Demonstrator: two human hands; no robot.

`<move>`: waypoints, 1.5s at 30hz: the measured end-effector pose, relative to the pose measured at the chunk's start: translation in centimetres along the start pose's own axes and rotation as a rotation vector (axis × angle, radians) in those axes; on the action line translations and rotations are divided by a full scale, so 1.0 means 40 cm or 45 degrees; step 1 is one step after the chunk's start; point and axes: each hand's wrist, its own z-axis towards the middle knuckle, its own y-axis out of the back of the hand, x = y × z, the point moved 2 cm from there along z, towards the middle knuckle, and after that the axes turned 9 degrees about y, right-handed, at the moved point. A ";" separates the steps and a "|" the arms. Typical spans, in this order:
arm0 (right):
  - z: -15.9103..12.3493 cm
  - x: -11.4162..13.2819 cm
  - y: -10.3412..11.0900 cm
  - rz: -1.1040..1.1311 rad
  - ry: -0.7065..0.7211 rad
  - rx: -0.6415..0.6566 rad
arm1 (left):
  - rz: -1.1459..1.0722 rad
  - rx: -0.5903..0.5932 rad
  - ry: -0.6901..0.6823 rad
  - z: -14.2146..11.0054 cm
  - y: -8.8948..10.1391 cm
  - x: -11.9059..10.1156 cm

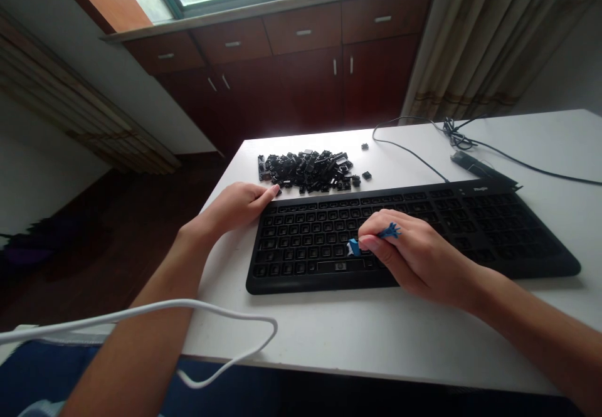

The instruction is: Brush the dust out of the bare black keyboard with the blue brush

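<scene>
A: Counts?
B: One keyboard, one brush. Black keycaps: one pile, too many to count, plus two loose ones near it.
A: Grip?
B: My right hand pinches the brush over the keyboard. My left hand sits at its far-left corner; can't tell if it's gripping.
A: Looks?
B: Keyboard's flat on the counter: black, square sockets exposed. Brush is blue, pale-tipped.
</scene>
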 end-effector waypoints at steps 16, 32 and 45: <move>-0.001 -0.007 -0.001 0.112 -0.080 -0.068 | 0.023 0.005 0.000 -0.003 0.006 -0.006; 0.006 -0.010 -0.009 0.171 -0.210 -0.068 | -0.006 0.009 0.044 0.002 -0.002 -0.001; 0.012 -0.008 0.005 0.097 -0.095 -0.031 | 0.016 0.019 0.067 0.000 0.001 -0.005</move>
